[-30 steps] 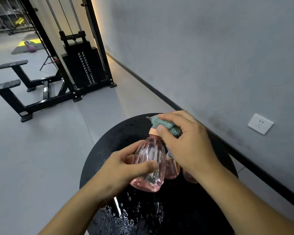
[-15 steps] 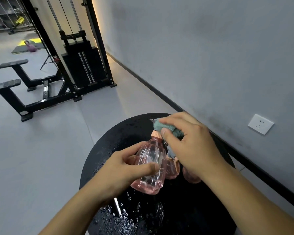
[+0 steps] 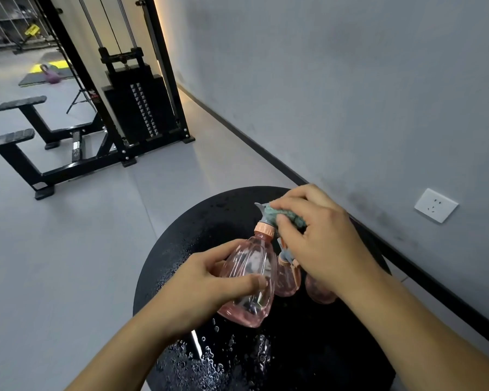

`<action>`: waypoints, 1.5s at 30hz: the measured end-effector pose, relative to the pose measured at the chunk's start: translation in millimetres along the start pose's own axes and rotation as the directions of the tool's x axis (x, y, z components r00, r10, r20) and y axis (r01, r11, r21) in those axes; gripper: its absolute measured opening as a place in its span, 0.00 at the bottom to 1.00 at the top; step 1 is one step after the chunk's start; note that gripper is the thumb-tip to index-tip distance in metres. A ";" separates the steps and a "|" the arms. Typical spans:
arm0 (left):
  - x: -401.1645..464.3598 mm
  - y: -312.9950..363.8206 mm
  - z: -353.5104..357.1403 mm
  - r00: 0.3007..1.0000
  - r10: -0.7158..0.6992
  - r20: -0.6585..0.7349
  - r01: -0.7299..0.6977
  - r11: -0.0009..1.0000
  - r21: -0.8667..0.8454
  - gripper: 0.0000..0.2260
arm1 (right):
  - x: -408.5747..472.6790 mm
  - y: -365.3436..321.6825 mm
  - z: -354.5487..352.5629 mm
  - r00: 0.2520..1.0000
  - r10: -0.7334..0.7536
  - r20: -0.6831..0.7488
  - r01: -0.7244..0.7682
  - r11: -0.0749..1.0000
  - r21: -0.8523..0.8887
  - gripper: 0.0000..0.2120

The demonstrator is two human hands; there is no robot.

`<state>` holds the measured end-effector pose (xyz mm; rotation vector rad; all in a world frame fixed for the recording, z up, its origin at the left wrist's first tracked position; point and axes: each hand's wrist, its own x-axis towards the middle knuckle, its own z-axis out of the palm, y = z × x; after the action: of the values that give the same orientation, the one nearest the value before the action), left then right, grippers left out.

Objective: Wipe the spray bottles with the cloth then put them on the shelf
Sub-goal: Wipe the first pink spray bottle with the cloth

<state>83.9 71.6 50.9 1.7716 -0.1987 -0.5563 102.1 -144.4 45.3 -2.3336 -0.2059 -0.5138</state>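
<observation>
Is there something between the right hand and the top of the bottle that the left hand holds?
Yes: the green cloth. The right hand presses it around the spray head of the pink bottle, gripped by the left hand.

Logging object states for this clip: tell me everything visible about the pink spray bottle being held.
The held spray bottle is clear pink ribbed plastic with a peach collar and grey spray head, nozzle pointing left. It is lifted above the wet black round table, tilted slightly. The left hand grips its body, thumb across the front. The right hand presses a teal cloth around the spray head. A little liquid seems to sit at the bottom. Two similar bottles stand behind it.
</observation>
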 end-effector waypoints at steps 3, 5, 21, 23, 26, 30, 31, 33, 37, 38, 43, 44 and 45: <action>-0.1 -0.9 -0.8 1.000 -0.006 0.009 0.006 1.000 0.002 0.19 | 3.2 7.6 -2.4 0.994 0.066 -0.082 -0.069 0.997 -0.035 0.10; 0.0 0.3 -0.5 1.000 -0.002 0.003 0.002 1.000 -0.018 0.19 | 2.4 6.1 -4.4 0.993 0.069 -0.097 -0.071 0.997 -0.024 0.10; 1.6 -2.5 -0.6 1.000 0.005 0.011 -0.005 1.000 -0.016 0.19 | 1.0 6.1 1.7 0.994 0.053 -0.095 -0.052 0.999 0.016 0.10; 2.0 -2.6 -0.5 1.000 0.008 0.003 -0.008 1.000 -0.028 0.18 | -0.2 3.9 0.3 0.996 0.048 -0.071 -0.045 0.998 0.032 0.11; 2.2 -2.0 0.4 1.000 0.014 0.004 -0.014 0.999 -0.048 0.18 | -2.2 0.9 0.3 0.999 0.009 -0.046 -0.007 0.999 0.050 0.11; 1.5 -2.0 -0.2 1.000 0.012 0.010 -0.012 0.999 -0.052 0.18 | 1.1 8.7 -2.4 0.992 0.094 -0.081 -0.091 0.995 0.041 0.11; 1.6 -2.4 -1.0 1.000 0.013 0.007 -0.012 0.999 -0.050 0.18 | 0.3 7.8 -2.5 0.993 0.091 -0.077 -0.087 0.995 0.048 0.11; 1.7 -3.1 -1.8 1.000 0.010 -0.003 -0.011 0.999 -0.053 0.19 | -2.6 2.5 -1.4 0.998 0.039 -0.050 -0.035 0.997 0.065 0.11; 2.1 -5.3 -2.9 1.000 -0.005 -0.013 0.004 0.999 -0.050 0.19 | -2.9 4.9 1.4 0.999 0.039 -0.028 -0.037 0.997 0.065 0.10; 1.9 -5.7 -3.2 1.000 -0.010 -0.013 0.009 0.999 -0.051 0.19 | -1.4 7.7 -0.4 0.996 0.077 -0.042 -0.074 0.995 0.060 0.10; 1.8 -6.0 -4.9 1.000 -0.022 -0.001 0.022 0.996 -0.087 0.19 | -3.7 0.3 -3.6 0.998 0.028 -0.057 -0.020 0.991 0.134 0.09; 2.0 -6.0 -4.1 1.000 -0.023 -0.001 0.023 0.995 -0.093 0.19 | -5.4 -2.4 -1.4 0.999 -0.008 -0.042 0.014 0.991 0.134 0.09; 2.3 -6.7 -3.7 1.000 -0.027 -0.005 0.026 0.995 -0.101 0.19 | -6.1 -3.1 0.6 0.999 -0.022 -0.025 0.025 0.991 0.133 0.09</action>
<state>86.6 75.7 44.6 1.6800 -0.1405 -0.5705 95.9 -141.8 44.2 -2.1968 -0.2493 -0.5233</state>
